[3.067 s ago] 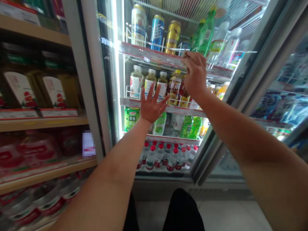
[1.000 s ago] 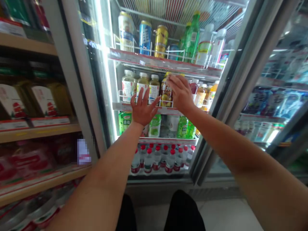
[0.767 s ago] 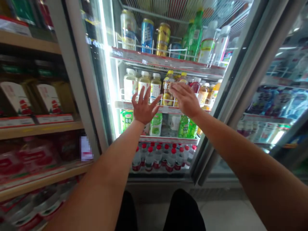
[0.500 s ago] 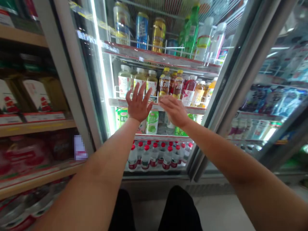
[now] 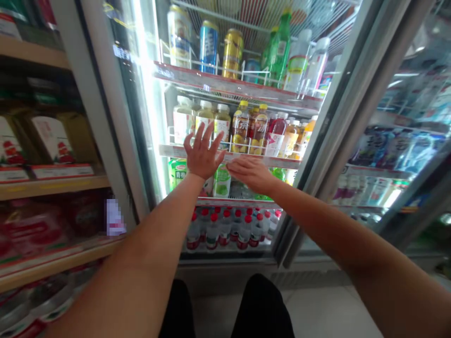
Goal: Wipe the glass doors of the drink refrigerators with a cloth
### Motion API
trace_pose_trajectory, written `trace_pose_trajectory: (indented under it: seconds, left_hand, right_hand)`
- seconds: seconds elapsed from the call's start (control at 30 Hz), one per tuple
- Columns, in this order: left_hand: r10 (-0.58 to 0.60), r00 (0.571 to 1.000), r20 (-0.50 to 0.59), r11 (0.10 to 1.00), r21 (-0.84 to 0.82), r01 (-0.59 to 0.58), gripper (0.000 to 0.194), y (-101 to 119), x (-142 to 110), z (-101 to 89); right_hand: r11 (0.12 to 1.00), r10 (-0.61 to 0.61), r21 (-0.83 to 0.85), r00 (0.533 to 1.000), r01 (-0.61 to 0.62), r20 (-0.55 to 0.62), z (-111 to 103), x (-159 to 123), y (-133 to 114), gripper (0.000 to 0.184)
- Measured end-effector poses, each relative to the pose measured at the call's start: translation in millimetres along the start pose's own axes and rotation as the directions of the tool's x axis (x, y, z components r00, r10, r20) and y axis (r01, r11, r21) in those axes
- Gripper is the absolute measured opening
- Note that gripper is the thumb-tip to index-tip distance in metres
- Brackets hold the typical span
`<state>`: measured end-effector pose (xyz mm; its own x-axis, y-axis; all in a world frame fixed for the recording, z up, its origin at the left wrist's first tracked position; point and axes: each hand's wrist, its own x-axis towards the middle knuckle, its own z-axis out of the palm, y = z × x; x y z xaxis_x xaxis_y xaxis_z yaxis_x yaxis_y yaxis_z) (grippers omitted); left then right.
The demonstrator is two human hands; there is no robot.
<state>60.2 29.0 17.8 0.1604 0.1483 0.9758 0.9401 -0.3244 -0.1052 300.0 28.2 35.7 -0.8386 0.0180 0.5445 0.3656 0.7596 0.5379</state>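
Note:
My left hand (image 5: 203,152), fingers spread and pointing up, is in front of the cooler's middle shelf and holds nothing. Behind its fingertips stand white-capped bottles (image 5: 183,119) with pale labels. My right hand (image 5: 252,173) is turned sideways with its fingers stretched toward the left hand, and nothing shows in it. It covers part of the lower shelf, beside a green-and-white carton (image 5: 221,181). Just above the right hand are yellow-capped tea bottles (image 5: 241,126) and a red drink bottle (image 5: 276,134). Whether either hand touches the cooler glass, I cannot tell.
Cans (image 5: 208,47) and green bottles (image 5: 281,49) fill the top shelf. Red-capped water bottles (image 5: 213,230) line the bottom. A metal door frame (image 5: 347,117) runs down the right side. Wooden shelves (image 5: 52,188) with large bottles stand at left.
My right hand has moved down and slightly left, its fingers now flatter and more level, uncovering the bases of the tea bottles. The left hand is nearly unchanged.

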Motion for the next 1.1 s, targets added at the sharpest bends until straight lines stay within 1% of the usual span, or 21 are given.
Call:
trace_pose_trajectory:
  seconds: [0.03, 0.07, 0.13, 0.2, 0.23, 0.27, 0.3, 0.33, 0.4, 0.43, 0.5, 0.6, 0.63, 0.67, 0.73, 0.8, 0.87, 0.9, 0.97, 1.03, 1.1]
  left_hand:
    - [0.002, 1.000, 0.005, 1.000, 0.000, -0.002, 0.052, 0, 0, 0.4]
    - [0.003, 1.000, 0.013, 1.000, -0.001, -0.003, 0.050, -1, 0, 0.7]
    - [0.007, 1.000, 0.024, 1.000, -0.008, -0.006, 0.047, -1, 0, 1.1]
    - [0.010, 1.000, 0.027, 1.000, -0.017, -0.010, 0.046, -1, 0, 0.6]
    - [0.013, 1.000, 0.024, 1.000, -0.012, -0.012, 0.046, -1, 0, 0.1]
    - [0.018, 1.000, 0.015, 1.000, -0.003, -0.018, 0.046, -1, 0, -0.5]
    - [0.024, 1.000, 0.006, 1.000, 0.008, -0.024, 0.047, -1, -1, -0.9]
    - [0.030, 1.000, -0.002, 0.999, 0.016, -0.030, 0.047, -1, -1, -1.2]
    - [0.044, 0.999, -0.016, 0.999, 0.025, -0.044, 0.048, -1, -2, -1.0]
    - [0.053, 0.998, -0.023, 0.998, 0.031, -0.053, 0.048, -2, -2, -0.6]
    - [0.077, 0.996, -0.035, 0.996, 0.048, -0.075, 0.049, -3, -2, 0.4]
    - [0.093, 0.995, -0.036, 0.994, 0.057, -0.091, 0.061, -3, -3, 1.1]
    - [0.091, 0.995, -0.030, 0.995, 0.052, -0.090, 0.067, -3, -3, 0.9]
    - [0.090, 0.996, -0.023, 0.995, 0.049, -0.089, 0.073, -3, -3, 0.6]
    - [0.093, 0.996, -0.011, 0.995, 0.047, -0.093, 0.079, -3, -3, -0.4]
    - [0.102, 0.995, 0.001, 0.994, 0.048, -0.102, 0.078, -3, -4, -1.3]
    - [0.108, 0.994, 0.006, 0.993, 0.047, -0.108, 0.078, -3, -4, -1.6]
    - [0.108, 0.994, 0.005, 0.993, 0.048, -0.108, 0.079, -3, -4, -1.5]
    - [0.117, 0.993, 0.000, 0.992, 0.056, -0.117, 0.081, -5, -5, -0.7]
    - [0.148, 0.989, 0.000, 0.987, 0.062, -0.147, 0.076, -6, -5, 0.6]
    - [0.188, 0.982, 0.002, 0.980, 0.068, -0.188, 0.070, -7, -6, 1.7]
  right_hand:
    - [0.999, -0.042, 0.006, 0.998, 0.042, 0.038, 0, 0, -1, 0.045]
    - [1.000, -0.030, -0.004, 0.999, 0.030, 0.022, -3, 1, 3, 0.045]
    - [0.991, 0.117, -0.041, 0.981, -0.125, -0.156, -12, 8, 18, 0.048]
    - [0.950, 0.277, -0.036, 0.889, -0.310, -0.365, -19, 16, 32, 0.049]
    - [0.930, 0.322, -0.024, 0.843, -0.368, -0.431, -21, 19, 35, 0.048]
    - [0.923, 0.335, -0.018, 0.825, -0.384, -0.455, -20, 20, 34, 0.048]
    - [0.934, 0.313, -0.022, 0.846, -0.356, -0.432, -18, 20, 30, 0.047]
    - [0.956, 0.261, -0.030, 0.892, -0.292, -0.369, -15, 19, 25, 0.048]
    - [0.990, 0.126, -0.032, 0.972, -0.135, -0.200, -9, 16, 14, 0.048]
    - [0.996, 0.085, -0.025, 0.987, -0.089, -0.140, -9, 15, 12, 0.049]
    - [0.993, 0.115, -0.016, 0.980, -0.119, -0.160, -12, 18, 16, 0.051]
    - [0.956, 0.277, 0.010, 0.887, -0.294, -0.369, -21, 29, 30, 0.051]
    - [0.943, 0.309, 0.019, 0.856, -0.331, -0.415, -22, 32, 32, 0.050]
    - [0.939, 0.319, 0.019, 0.845, -0.344, -0.429, -20, 34, 31, 0.050]
    - [0.961, 0.256, -0.007, 0.893, -0.278, -0.371, -13, 36, 22, 0.048]
    - [0.990, 0.119, -0.035, 0.957, -0.133, -0.263, -7, 34, 13, 0.046]
    - [0.998, 0.032, -0.045, 0.974, -0.043, -0.225, -6, 34, 12, 0.044]
    - [0.998, 0.029, -0.049, 0.969, -0.042, -0.244, -9, 36, 16, 0.044]
    - [0.992, 0.100, -0.045, 0.937, -0.122, -0.335, -19, 42, 30, 0.044]
    - [0.969, 0.217, -0.013, 0.873, -0.248, -0.436, -28, 50, 43, 0.043]
    - [0.936, 0.315, 0.030, 0.801, -0.349, -0.509, -30, 56, 45, 0.042]
